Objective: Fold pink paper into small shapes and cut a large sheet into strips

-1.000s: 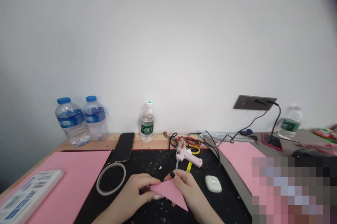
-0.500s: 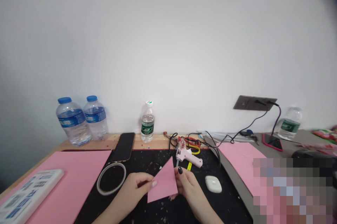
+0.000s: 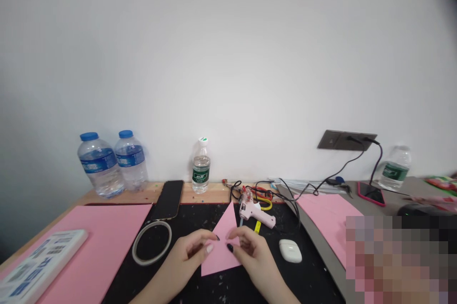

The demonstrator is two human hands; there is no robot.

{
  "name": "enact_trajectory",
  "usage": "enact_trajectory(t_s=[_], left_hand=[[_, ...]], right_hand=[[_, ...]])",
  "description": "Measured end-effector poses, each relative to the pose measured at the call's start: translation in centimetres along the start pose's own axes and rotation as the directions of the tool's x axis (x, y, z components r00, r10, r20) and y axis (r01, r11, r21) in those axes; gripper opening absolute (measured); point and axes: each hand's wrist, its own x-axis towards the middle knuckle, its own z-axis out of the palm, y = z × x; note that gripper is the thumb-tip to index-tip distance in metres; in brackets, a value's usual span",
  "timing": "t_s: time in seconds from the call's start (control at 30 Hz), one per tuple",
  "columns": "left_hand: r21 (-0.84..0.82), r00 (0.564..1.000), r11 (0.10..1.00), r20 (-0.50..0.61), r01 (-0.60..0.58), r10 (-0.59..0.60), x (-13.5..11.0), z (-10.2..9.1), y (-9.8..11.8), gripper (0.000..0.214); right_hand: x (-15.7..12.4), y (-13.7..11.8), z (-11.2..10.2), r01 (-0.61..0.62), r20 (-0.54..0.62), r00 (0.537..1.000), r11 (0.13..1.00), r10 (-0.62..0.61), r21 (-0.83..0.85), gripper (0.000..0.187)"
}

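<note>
Your left hand (image 3: 189, 257) & right hand (image 3: 253, 252): each grip pinches the pink triangular paper sheet (image 3: 222, 252), held low over the black speckled mat (image 3: 193, 218) on the wooden table (image 3: 214, 192). Two blue-capped clear plastic bottles (image 3: 102, 167) stand back left vs. the white wall (image 3: 228, 56); fill level unclear.

a: what can't you make out?
b: a pixelated block (image 3: 400, 259) masks my lower right. my left hand (image 3: 191, 254) and right hand (image 3: 252, 251) cover parts of the pink paper triangle (image 3: 228, 223). the flat white box with blue print (image 3: 35, 263) runs off the edge.
</note>
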Motion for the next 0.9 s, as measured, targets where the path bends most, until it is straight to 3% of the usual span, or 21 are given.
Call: enact_trajectory(t_s=[0.2, 0.33, 0.47, 0.67, 0.9], left_hand=[[-0.072, 0.997, 0.995, -0.042, 0.064, -0.067, 0.24, 0.18, -0.32, 0.020], [-0.100, 0.995, 0.992, -0.064, 0.073, -0.080, 0.23, 0.12, -0.24, 0.021], [0.019, 0.990, 0.998, -0.130, 0.055, -0.052, 0.13, -0.07, -0.01, 0.024], [0.238, 0.984, 0.971, -0.170, -0.016, 0.058, -0.07, -0.36, -0.17, 0.022], [0.438, 0.957, 0.881, -0.128, -0.180, 0.260, -0.24, -0.38, 0.49, 0.016]], right_hand=[[0.19, 0.33, 0.29, -0.093, -0.004, 0.995, 0.982, 0.095, 0.167, 0.018], [0.18, 0.16, 0.25, -0.112, -0.041, 0.992, 0.982, 0.119, 0.150, 0.016], [0.06, 0.02, 0.20, -0.093, -0.100, 0.990, 0.992, 0.102, 0.090, 0.017], [-0.36, 0.11, 0.13, -0.019, -0.140, 0.990, 0.997, 0.009, -0.071, 0.013], [-0.17, -0.33, -0.10, 0.166, -0.150, 0.965, 0.945, -0.214, -0.281, 0.011]])
